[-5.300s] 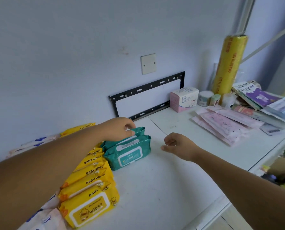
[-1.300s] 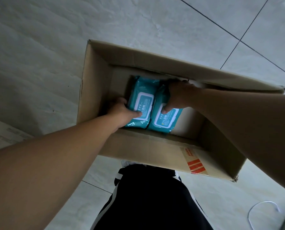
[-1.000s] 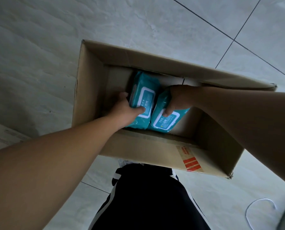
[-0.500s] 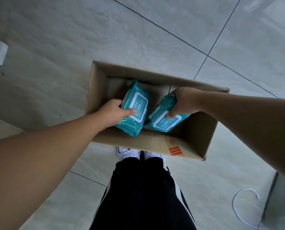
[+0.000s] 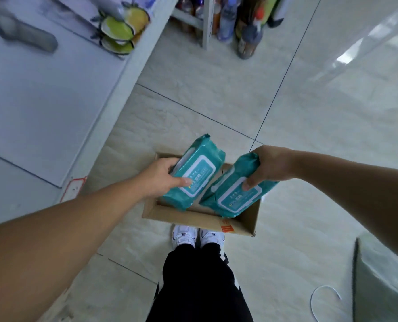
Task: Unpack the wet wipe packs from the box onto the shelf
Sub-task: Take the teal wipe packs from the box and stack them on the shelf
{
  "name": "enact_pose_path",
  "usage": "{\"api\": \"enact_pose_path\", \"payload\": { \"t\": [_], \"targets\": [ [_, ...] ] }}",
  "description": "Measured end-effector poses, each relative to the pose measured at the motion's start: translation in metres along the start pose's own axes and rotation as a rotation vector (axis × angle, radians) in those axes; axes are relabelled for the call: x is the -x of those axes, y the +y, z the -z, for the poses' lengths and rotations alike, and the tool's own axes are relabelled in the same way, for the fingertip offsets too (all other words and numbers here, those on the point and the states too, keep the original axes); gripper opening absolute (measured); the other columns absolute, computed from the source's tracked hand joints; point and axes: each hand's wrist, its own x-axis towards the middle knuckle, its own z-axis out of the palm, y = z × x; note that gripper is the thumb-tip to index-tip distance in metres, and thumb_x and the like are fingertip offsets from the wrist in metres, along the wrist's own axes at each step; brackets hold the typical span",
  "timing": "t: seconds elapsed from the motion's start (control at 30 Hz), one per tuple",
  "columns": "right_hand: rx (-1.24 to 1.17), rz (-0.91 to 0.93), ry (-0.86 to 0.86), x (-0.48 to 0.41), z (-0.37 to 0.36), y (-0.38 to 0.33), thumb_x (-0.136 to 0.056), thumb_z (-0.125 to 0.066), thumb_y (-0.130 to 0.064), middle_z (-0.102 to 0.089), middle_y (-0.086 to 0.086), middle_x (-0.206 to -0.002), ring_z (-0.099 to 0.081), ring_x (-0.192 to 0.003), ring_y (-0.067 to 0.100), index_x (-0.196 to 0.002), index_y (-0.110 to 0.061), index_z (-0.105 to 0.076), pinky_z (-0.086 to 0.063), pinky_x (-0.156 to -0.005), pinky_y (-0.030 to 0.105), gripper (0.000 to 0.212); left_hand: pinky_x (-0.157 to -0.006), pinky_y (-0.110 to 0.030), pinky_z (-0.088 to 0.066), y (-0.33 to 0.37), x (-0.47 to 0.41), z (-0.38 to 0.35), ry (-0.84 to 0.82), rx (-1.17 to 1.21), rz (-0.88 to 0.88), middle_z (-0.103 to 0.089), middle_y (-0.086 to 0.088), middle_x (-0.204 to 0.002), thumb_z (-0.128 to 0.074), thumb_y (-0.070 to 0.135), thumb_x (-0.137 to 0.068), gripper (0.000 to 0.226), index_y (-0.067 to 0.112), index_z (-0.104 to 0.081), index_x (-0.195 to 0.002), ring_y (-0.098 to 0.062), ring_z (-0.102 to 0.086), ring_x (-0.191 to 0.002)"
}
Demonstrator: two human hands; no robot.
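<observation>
Hands hold one teal wet wipe pack each, both in the air above the open box (image 5: 188, 218). The left hand (image 5: 163, 180) grips the left pack (image 5: 194, 170) by its side, with the thumb laid across the white label and the fingers curled behind. The right hand (image 5: 271, 166) grips the right pack (image 5: 236, 198) by its upper edge, fingers curled round it and one fingertip on the white label. Both packs are tilted with the label side up toward the camera. They are very near each other, but I cannot tell if they touch. Neither pack is inside the box, and neither is on the shelf (image 5: 42, 101).

The box is brown cardboard and stands on the tiled floor (image 5: 216, 101), just in front of the white shoes (image 5: 197, 235). Its top is open, and orange striped tape sits on the near wall by the right corner. The packs cover most of the inside, so only a strip of brown wall shows, and what lies in the box I cannot tell.

The shelf is a white surface at the left, well apart from the packs. At its far end are blurred round yellow and green things (image 5: 121, 31), perhaps plates. Bottles (image 5: 246, 26) stand on the floor at the top, beside a white post. A white cable (image 5: 318, 303) lies looped at the lower right.
</observation>
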Motion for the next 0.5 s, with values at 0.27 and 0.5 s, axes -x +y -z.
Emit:
{"api": "enact_pose_path", "payload": {
  "t": [0.27,0.5],
  "targets": [
    [-0.279,0.235,0.051,0.162,0.092,-0.057,-0.072,-0.089,-0.011,-0.080,-0.003,-0.103,-0.077,-0.094,0.017,-0.108,-0.017,-0.070,-0.061,-0.088,0.035,0.041,-0.094,-0.050,-0.058,0.161,0.118,0.079,0.010,-0.143,-0.194,-0.077,0.003,-0.112,-0.085,0.037,-0.076,0.049,0.024,-0.069,-0.121,-0.018,-0.075,-0.101],
    [-0.339,0.438,0.098,0.313,0.166,-0.123,-0.078,-0.083,-0.005,-0.079,0.004,-0.109,-0.076,-0.100,0.024,-0.113,-0.010,-0.068,-0.062,-0.086,0.038,0.038,-0.092,-0.042,-0.060,0.289,0.251,0.133,0.019,-0.239,-0.313,-0.076,0.007,-0.115,-0.079,0.023,-0.087,0.038,0.027,-0.066,-0.123,-0.012,-0.073,-0.104]
  ]
}}
